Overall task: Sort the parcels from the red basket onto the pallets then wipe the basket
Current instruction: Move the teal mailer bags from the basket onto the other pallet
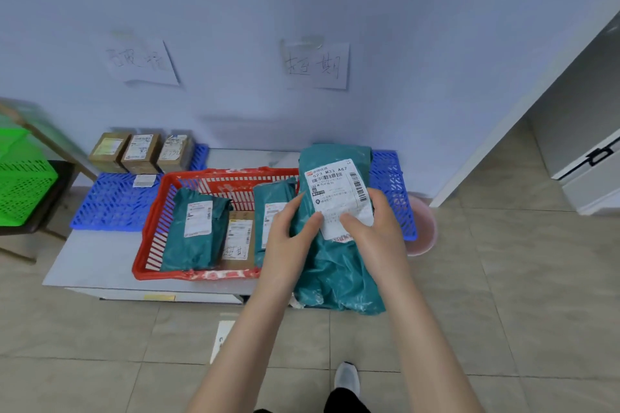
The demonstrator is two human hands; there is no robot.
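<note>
**A:** While both forearms reach up from the bottom of the frame, what do they hold?

**B:** One teal bag, the held bag, raised at centre right in front of the basket's right end. The left grip holds its left edge, thumb by the label's lower corner. The right grip clasps the right edge, thumb flat on the label, fingers wrapped behind. Both wrists bend inward, so the label faces the camera.

**A:** Which step is this?

**B:** Sorting, I'd judge, at the reading stage. This bag is out of the basket but on no pallet yet.

**A:** What's left in the basket?

**B:** It sits left of centre on the white surface. Inside are the left bag, a box and the mid bag. Wiping looks a long way off.

**A:** Where does the held one go?

**B:** Beyond the basket lie two blue pallets. The left pallet carries three boxes along its far edge. The right pallet is mostly hidden behind the held bag. Higher on the wall hang two handwritten signs, the left sign at upper left and the right sign at upper centre. The next move calls for checking the label against those signs, then carrying the bag past the basket and laying it flat on the matching pallet. Which one that is, I cannot tell.
</note>
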